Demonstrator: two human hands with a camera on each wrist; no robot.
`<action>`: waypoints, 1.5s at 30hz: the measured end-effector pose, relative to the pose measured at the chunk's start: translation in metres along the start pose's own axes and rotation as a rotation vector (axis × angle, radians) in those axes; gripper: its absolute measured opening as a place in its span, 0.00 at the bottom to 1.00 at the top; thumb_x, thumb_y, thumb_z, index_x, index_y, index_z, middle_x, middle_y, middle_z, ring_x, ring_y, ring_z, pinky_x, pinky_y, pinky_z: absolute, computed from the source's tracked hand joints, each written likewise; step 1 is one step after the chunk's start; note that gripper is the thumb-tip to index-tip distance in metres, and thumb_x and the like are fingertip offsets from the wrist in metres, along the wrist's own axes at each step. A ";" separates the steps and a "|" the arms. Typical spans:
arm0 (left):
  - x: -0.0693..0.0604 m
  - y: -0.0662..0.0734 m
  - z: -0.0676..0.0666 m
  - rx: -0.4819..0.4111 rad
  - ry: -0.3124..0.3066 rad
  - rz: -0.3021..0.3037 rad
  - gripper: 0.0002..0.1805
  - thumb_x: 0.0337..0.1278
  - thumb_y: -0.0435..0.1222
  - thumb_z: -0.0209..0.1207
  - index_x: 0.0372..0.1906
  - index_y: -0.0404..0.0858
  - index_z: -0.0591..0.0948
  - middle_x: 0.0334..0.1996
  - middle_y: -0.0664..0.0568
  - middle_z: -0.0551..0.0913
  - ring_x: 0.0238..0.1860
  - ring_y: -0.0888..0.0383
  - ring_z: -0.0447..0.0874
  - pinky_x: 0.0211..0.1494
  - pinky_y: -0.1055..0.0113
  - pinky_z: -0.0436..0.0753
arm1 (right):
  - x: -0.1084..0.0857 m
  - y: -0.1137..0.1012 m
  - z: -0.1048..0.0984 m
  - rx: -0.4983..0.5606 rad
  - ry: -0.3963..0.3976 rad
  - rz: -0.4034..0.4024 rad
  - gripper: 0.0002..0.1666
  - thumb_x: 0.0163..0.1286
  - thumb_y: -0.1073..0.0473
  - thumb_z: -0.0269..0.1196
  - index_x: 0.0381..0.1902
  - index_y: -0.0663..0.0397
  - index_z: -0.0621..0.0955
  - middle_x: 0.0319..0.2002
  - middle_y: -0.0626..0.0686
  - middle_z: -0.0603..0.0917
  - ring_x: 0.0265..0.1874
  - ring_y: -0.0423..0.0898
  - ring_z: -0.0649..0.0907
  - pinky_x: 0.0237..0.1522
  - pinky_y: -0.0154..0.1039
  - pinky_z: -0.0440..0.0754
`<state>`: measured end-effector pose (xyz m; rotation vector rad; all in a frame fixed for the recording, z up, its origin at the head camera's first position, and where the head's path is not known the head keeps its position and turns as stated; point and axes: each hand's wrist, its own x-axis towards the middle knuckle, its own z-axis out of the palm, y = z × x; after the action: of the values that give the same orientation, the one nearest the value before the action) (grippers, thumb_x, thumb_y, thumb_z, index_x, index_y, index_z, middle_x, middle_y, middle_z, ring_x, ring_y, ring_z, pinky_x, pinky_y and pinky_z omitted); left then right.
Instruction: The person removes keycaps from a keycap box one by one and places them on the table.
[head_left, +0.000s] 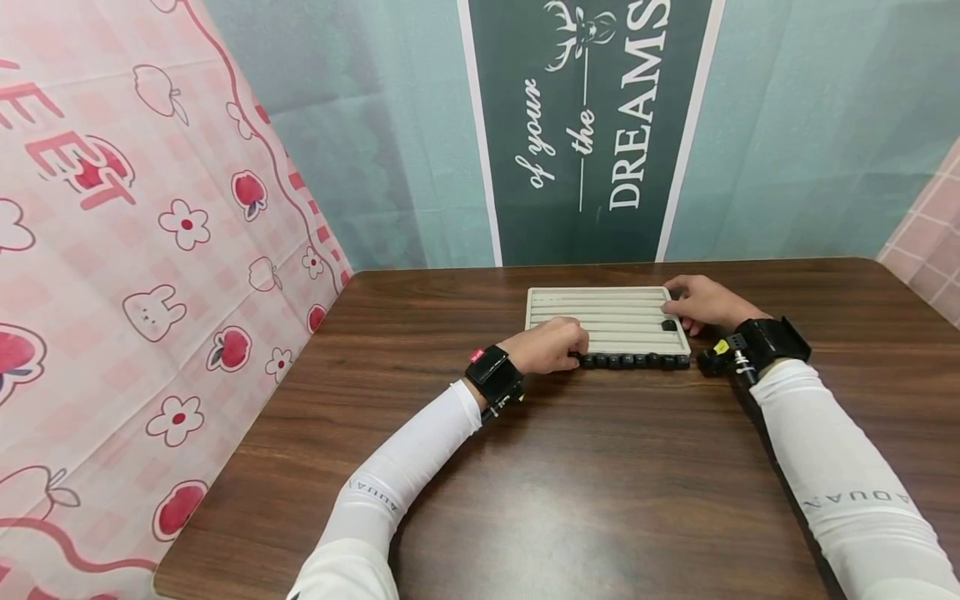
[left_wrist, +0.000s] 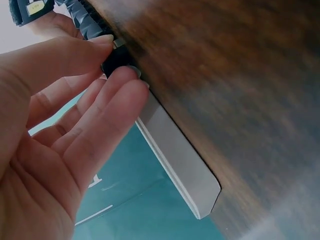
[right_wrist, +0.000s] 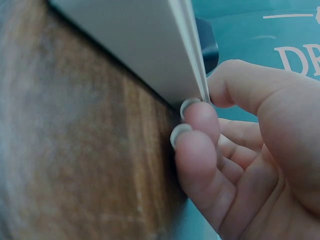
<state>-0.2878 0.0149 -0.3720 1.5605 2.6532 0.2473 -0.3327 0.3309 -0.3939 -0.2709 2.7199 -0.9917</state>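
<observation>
A cream ridged tray (head_left: 622, 318) lies on the table, with a row of small black keycap-like blocks (head_left: 637, 361) along its near edge. At the left end of that row is my left hand (head_left: 551, 344). Its thumb and fingertips pinch one black keycap (left_wrist: 115, 61), seen in the left wrist view beside the tray's side wall (left_wrist: 172, 157). My right hand (head_left: 705, 302) grips the tray's far right side, thumb at the rim and fingertips against the side wall (right_wrist: 135, 45). A single black keycap (head_left: 669, 325) sits on the tray near the right thumb.
The brown wooden table (head_left: 570, 483) has a rounded far edge in front of a teal printed backdrop (head_left: 375, 150). A pink patterned cloth (head_left: 172, 275) hangs along the left. Black wrist mounts (head_left: 495, 375) sit over white sleeves on both arms.
</observation>
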 end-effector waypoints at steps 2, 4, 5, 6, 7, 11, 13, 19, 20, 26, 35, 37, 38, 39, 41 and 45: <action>0.000 -0.001 -0.003 0.003 -0.002 0.000 0.06 0.57 0.34 0.63 0.40 0.40 0.84 0.39 0.55 0.83 0.39 0.65 0.76 0.45 0.75 0.77 | 0.000 0.000 0.000 0.001 0.001 -0.002 0.35 0.70 0.56 0.56 0.67 0.72 0.60 0.24 0.53 0.76 0.16 0.44 0.78 0.22 0.40 0.80; 0.000 -0.001 -0.006 0.002 0.000 -0.006 0.06 0.57 0.34 0.63 0.39 0.40 0.84 0.37 0.55 0.83 0.38 0.65 0.76 0.44 0.74 0.77 | -0.001 -0.001 -0.001 0.001 0.002 -0.003 0.35 0.71 0.56 0.56 0.67 0.72 0.60 0.24 0.54 0.76 0.16 0.44 0.78 0.22 0.40 0.81; -0.001 -0.002 -0.008 0.002 0.002 -0.012 0.06 0.57 0.35 0.63 0.39 0.40 0.84 0.37 0.56 0.83 0.37 0.65 0.76 0.44 0.74 0.77 | -0.001 -0.001 -0.001 0.000 0.002 -0.003 0.35 0.71 0.56 0.56 0.67 0.72 0.60 0.24 0.54 0.76 0.16 0.43 0.78 0.22 0.40 0.81; -0.001 -0.002 -0.010 0.003 0.003 -0.018 0.06 0.57 0.35 0.63 0.39 0.40 0.84 0.36 0.56 0.83 0.37 0.64 0.76 0.43 0.74 0.76 | -0.001 -0.001 -0.001 0.000 0.002 -0.002 0.35 0.71 0.56 0.56 0.67 0.72 0.60 0.25 0.54 0.76 0.16 0.43 0.78 0.22 0.40 0.81; -0.001 -0.002 -0.011 0.005 0.007 -0.024 0.06 0.58 0.36 0.62 0.39 0.40 0.84 0.36 0.56 0.83 0.37 0.64 0.76 0.43 0.73 0.76 | -0.002 -0.002 -0.001 0.000 0.002 -0.001 0.35 0.71 0.56 0.56 0.67 0.72 0.60 0.25 0.54 0.76 0.16 0.43 0.78 0.22 0.40 0.81; -0.002 -0.004 -0.016 0.014 0.044 -0.043 0.06 0.61 0.37 0.59 0.39 0.41 0.84 0.37 0.57 0.83 0.39 0.64 0.78 0.45 0.73 0.77 | -0.003 -0.003 -0.001 -0.002 0.003 0.002 0.35 0.71 0.56 0.56 0.67 0.72 0.60 0.25 0.54 0.76 0.16 0.43 0.78 0.22 0.40 0.81; -0.003 -0.006 -0.017 0.020 0.071 -0.041 0.06 0.62 0.37 0.58 0.39 0.42 0.84 0.37 0.57 0.83 0.40 0.64 0.78 0.47 0.72 0.77 | -0.003 -0.004 -0.001 -0.002 0.003 0.003 0.35 0.71 0.56 0.56 0.67 0.72 0.60 0.25 0.54 0.76 0.17 0.43 0.78 0.22 0.40 0.81; -0.001 -0.009 -0.017 0.029 0.121 -0.034 0.09 0.62 0.38 0.58 0.44 0.41 0.84 0.42 0.56 0.83 0.44 0.64 0.79 0.50 0.72 0.78 | -0.001 0.001 0.000 0.006 -0.001 0.009 0.35 0.70 0.55 0.57 0.67 0.71 0.60 0.24 0.53 0.76 0.16 0.44 0.78 0.22 0.41 0.81; 0.000 -0.009 -0.017 0.025 0.122 -0.035 0.10 0.62 0.38 0.59 0.45 0.41 0.84 0.43 0.56 0.82 0.45 0.64 0.79 0.50 0.72 0.78 | 0.000 0.002 0.000 0.008 -0.002 0.009 0.36 0.70 0.55 0.57 0.67 0.71 0.60 0.24 0.53 0.76 0.16 0.44 0.78 0.22 0.41 0.81; 0.009 -0.007 -0.020 -0.044 0.152 -0.006 0.14 0.61 0.38 0.59 0.50 0.40 0.82 0.47 0.54 0.82 0.48 0.59 0.81 0.52 0.73 0.77 | 0.001 0.004 0.002 0.022 -0.011 0.009 0.37 0.70 0.54 0.57 0.67 0.71 0.60 0.25 0.53 0.76 0.16 0.43 0.78 0.22 0.41 0.81; 0.039 -0.006 -0.032 -0.088 0.192 -0.012 0.19 0.62 0.39 0.59 0.57 0.40 0.78 0.55 0.52 0.80 0.56 0.60 0.77 0.58 0.75 0.75 | 0.002 0.001 0.000 0.024 -0.005 0.015 0.36 0.70 0.55 0.57 0.67 0.71 0.60 0.22 0.52 0.76 0.16 0.43 0.78 0.22 0.41 0.81; 0.046 -0.007 -0.034 -0.095 0.192 -0.020 0.19 0.62 0.39 0.59 0.57 0.40 0.77 0.55 0.52 0.79 0.57 0.60 0.77 0.59 0.74 0.74 | 0.002 0.000 0.000 0.024 -0.007 0.015 0.36 0.70 0.55 0.57 0.67 0.71 0.60 0.22 0.52 0.76 0.16 0.43 0.78 0.22 0.41 0.81; 0.048 -0.007 -0.035 -0.099 0.193 -0.024 0.19 0.62 0.39 0.59 0.58 0.40 0.77 0.55 0.52 0.79 0.57 0.60 0.76 0.59 0.74 0.74 | 0.001 -0.001 0.000 0.024 -0.007 0.016 0.36 0.70 0.55 0.57 0.67 0.71 0.60 0.22 0.52 0.76 0.16 0.43 0.78 0.22 0.41 0.81; 0.051 -0.007 -0.035 -0.103 0.194 -0.027 0.19 0.63 0.39 0.58 0.58 0.40 0.77 0.55 0.52 0.79 0.57 0.60 0.76 0.60 0.75 0.73 | 0.001 -0.001 0.000 0.021 -0.005 0.015 0.36 0.70 0.55 0.57 0.67 0.71 0.60 0.22 0.52 0.76 0.16 0.43 0.78 0.22 0.41 0.81; 0.057 -0.007 -0.036 -0.112 0.202 -0.023 0.19 0.63 0.39 0.58 0.58 0.40 0.77 0.55 0.52 0.79 0.57 0.59 0.76 0.59 0.75 0.73 | 0.001 -0.002 0.000 0.013 -0.001 0.014 0.35 0.70 0.56 0.57 0.67 0.71 0.61 0.22 0.53 0.76 0.16 0.43 0.78 0.22 0.41 0.81; 0.069 -0.006 -0.036 -0.122 0.211 0.001 0.19 0.63 0.38 0.58 0.58 0.39 0.77 0.54 0.51 0.78 0.57 0.58 0.76 0.58 0.75 0.73 | 0.001 0.000 -0.001 0.007 0.000 0.026 0.35 0.70 0.56 0.56 0.67 0.71 0.61 0.23 0.53 0.77 0.16 0.43 0.78 0.22 0.41 0.81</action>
<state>-0.3317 0.0684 -0.3354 1.5788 2.7289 0.5934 -0.3339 0.3309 -0.3934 -0.2338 2.7124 -0.9941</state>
